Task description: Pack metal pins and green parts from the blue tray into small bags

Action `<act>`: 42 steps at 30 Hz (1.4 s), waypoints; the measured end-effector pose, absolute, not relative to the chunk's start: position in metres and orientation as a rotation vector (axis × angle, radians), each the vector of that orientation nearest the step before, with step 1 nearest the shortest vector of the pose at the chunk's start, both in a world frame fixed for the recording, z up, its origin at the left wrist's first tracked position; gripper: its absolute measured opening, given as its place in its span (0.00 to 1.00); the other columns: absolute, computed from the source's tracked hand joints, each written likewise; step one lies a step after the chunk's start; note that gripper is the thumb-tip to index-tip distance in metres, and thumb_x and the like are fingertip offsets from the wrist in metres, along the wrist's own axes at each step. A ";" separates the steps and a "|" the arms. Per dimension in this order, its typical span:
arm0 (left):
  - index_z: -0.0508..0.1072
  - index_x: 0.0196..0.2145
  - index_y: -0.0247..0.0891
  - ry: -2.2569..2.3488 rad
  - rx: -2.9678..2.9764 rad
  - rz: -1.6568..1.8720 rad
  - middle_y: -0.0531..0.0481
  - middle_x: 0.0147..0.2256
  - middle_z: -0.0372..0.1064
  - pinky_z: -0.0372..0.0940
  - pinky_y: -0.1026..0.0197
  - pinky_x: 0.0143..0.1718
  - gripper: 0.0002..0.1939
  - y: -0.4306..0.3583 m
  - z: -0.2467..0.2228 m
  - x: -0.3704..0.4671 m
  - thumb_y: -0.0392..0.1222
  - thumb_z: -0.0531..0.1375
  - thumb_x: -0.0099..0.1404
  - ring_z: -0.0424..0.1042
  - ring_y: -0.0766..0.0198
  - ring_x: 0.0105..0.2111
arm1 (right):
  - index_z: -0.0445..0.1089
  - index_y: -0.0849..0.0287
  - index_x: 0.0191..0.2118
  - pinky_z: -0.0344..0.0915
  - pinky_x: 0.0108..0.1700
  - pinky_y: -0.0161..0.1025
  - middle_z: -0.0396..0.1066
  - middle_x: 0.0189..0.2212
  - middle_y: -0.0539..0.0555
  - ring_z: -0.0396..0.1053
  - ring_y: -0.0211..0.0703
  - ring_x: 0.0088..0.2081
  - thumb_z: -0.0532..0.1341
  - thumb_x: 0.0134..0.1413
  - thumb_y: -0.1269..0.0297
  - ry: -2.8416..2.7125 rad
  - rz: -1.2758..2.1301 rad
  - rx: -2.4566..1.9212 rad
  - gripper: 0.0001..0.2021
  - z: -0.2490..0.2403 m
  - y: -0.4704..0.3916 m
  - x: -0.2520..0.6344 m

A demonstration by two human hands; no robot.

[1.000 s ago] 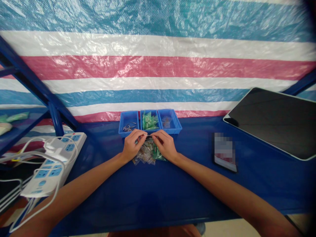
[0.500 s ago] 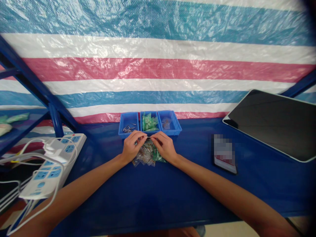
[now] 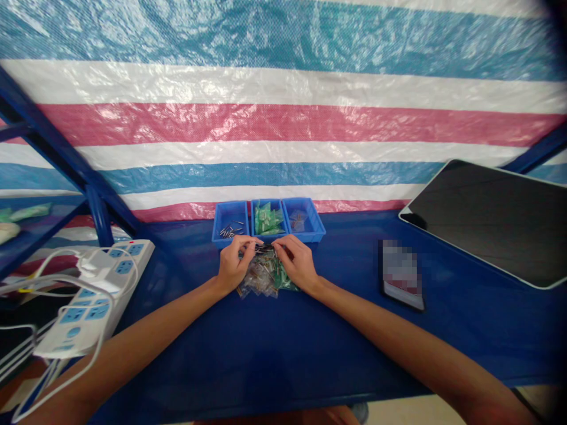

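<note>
My left hand [image 3: 235,262] and my right hand [image 3: 297,264] are held close together, fingers pinched, just in front of the blue bins. Between their fingertips are thin, dark, shiny metal pins [image 3: 264,247]; how many each hand grips is too small to tell. Below the fingers lies a pile of small clear plastic bags [image 3: 260,283] with tiny metal parts. Green bags [image 3: 283,279] sit at its right side, partly hidden by my right hand.
Behind my hands stand a blue bin [image 3: 219,215] with loose metal pins, a bin of green packets [image 3: 266,219] and a bin [image 3: 315,224] with clear bags. A white power strip [image 3: 95,301] with cables lies left. A phone [image 3: 402,277] and a dark-screened panel [image 3: 491,221] lie right.
My fingertips have shifted slightly and more dark, thin pieces show between them, where a single thin shiny line showed before. The bins and the pile look the same.
</note>
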State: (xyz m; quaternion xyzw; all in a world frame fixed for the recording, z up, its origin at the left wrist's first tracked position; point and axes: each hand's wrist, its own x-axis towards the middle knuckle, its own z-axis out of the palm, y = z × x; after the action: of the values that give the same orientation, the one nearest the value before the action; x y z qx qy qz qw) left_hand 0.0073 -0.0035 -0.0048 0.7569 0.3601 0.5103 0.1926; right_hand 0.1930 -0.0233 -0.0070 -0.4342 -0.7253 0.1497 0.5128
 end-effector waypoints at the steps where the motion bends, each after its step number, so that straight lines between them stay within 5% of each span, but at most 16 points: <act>1: 0.70 0.42 0.36 1.005 2.134 1.423 0.46 0.37 0.73 0.67 0.66 0.33 0.09 -0.004 -0.004 0.007 0.39 0.54 0.67 0.71 0.70 0.28 | 0.71 0.58 0.37 0.64 0.39 0.38 0.70 0.32 0.54 0.68 0.42 0.35 0.52 0.62 0.64 -1.745 0.357 -1.044 0.10 -0.007 -0.023 0.193; 12: 0.68 0.41 0.35 0.946 2.177 1.394 0.48 0.35 0.72 0.66 0.67 0.32 0.08 -0.003 -0.004 0.007 0.40 0.52 0.68 0.70 0.71 0.27 | 0.70 0.58 0.38 0.64 0.39 0.39 0.70 0.32 0.54 0.68 0.42 0.35 0.52 0.63 0.64 -1.757 0.350 -1.031 0.10 -0.007 -0.023 0.193; 23: 0.68 0.51 0.37 0.990 2.393 1.328 0.47 0.34 0.71 0.65 0.63 0.37 0.16 -0.003 0.003 0.008 0.39 0.49 0.69 0.69 0.67 0.31 | 0.70 0.58 0.37 0.64 0.39 0.39 0.71 0.32 0.54 0.68 0.42 0.35 0.52 0.62 0.65 -1.753 0.347 -1.023 0.10 -0.007 -0.023 0.192; 30: 0.71 0.44 0.37 0.995 2.321 1.403 0.47 0.38 0.72 0.66 0.62 0.40 0.10 -0.002 0.001 0.010 0.39 0.53 0.67 0.71 0.65 0.37 | 0.70 0.58 0.38 0.64 0.41 0.39 0.70 0.33 0.54 0.68 0.42 0.36 0.52 0.63 0.65 -1.751 0.360 -1.017 0.10 -0.005 -0.024 0.193; 42: 0.71 0.42 0.37 1.007 2.217 1.407 0.54 0.26 0.70 0.64 0.68 0.29 0.09 0.000 -0.006 0.008 0.39 0.54 0.67 0.66 0.72 0.21 | 0.69 0.57 0.45 0.64 0.36 0.38 0.69 0.31 0.53 0.66 0.40 0.30 0.53 0.62 0.64 -1.761 0.373 -1.030 0.10 -0.009 -0.025 0.194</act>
State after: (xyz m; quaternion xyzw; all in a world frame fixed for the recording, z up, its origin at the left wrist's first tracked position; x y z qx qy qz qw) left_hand 0.0082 -0.0003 -0.0061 0.7777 0.3534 0.4934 0.1639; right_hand 0.1940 -0.0248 -0.0086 -0.4276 -0.7309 0.1547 0.5090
